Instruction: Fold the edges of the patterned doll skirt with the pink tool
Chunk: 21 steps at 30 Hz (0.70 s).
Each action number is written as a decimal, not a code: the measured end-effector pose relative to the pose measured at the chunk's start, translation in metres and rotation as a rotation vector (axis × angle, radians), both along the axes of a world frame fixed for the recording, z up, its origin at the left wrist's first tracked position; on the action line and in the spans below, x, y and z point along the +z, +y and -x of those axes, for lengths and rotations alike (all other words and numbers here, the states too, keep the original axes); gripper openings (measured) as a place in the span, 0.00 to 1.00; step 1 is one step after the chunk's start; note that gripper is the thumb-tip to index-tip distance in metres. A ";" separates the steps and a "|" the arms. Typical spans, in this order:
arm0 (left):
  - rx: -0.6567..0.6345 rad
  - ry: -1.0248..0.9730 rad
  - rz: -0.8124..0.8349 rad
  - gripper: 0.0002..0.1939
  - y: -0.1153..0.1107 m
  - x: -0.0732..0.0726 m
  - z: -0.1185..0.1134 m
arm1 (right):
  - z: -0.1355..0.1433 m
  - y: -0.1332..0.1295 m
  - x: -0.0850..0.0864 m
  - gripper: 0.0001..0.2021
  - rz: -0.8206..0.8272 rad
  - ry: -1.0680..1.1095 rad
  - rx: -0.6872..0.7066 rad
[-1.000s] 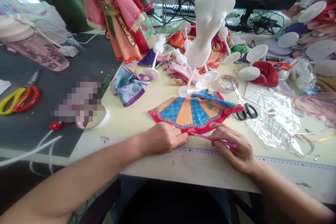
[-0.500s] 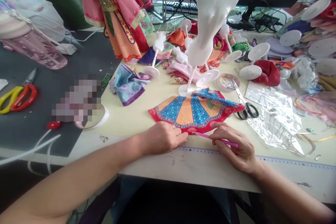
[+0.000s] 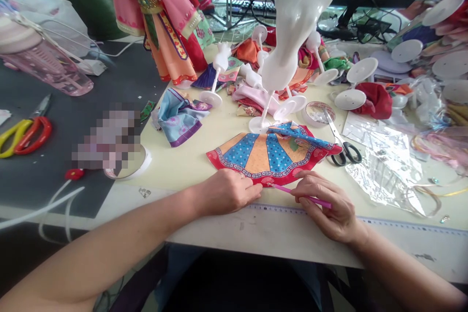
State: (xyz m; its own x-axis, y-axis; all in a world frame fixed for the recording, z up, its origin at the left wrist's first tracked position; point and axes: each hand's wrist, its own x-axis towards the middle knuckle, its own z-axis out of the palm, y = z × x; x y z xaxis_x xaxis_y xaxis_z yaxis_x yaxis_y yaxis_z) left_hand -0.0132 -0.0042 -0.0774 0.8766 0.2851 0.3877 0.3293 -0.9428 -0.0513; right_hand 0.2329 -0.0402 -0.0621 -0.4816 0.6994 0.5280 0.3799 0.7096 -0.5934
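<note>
A fan-shaped piece of fabric with blue and orange panels and a red patterned border lies on the table, its right part folded over. My left hand is closed at its lower border, fingers curled together and pressing the red edge. Between the fingers and thumb of my right hand is a slim pink pen-like tool. Its thin tip touches or hovers just over the border beside my left fingertips; which one I cannot tell. A ruler strip runs along the table below both hands.
Black-handled scissors lie right of the fabric. Behind it stands a white mannequin, with a tape roll nearby. Blue cloth and red-yellow scissors are at left. Clear plastic bags spread at right.
Hardly anything differs. Both hands, the fabric and the pink tool keep the same places; the view has shifted very slightly.
</note>
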 end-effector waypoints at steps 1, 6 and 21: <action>0.000 0.005 0.000 0.10 0.000 0.000 0.000 | 0.000 0.000 0.000 0.13 0.002 0.000 0.002; -0.016 0.024 -0.009 0.13 0.000 -0.005 0.000 | -0.003 0.000 -0.003 0.14 0.003 -0.005 0.007; 0.007 0.025 0.005 0.14 -0.001 -0.008 -0.002 | -0.004 -0.002 -0.003 0.13 0.025 -0.044 -0.023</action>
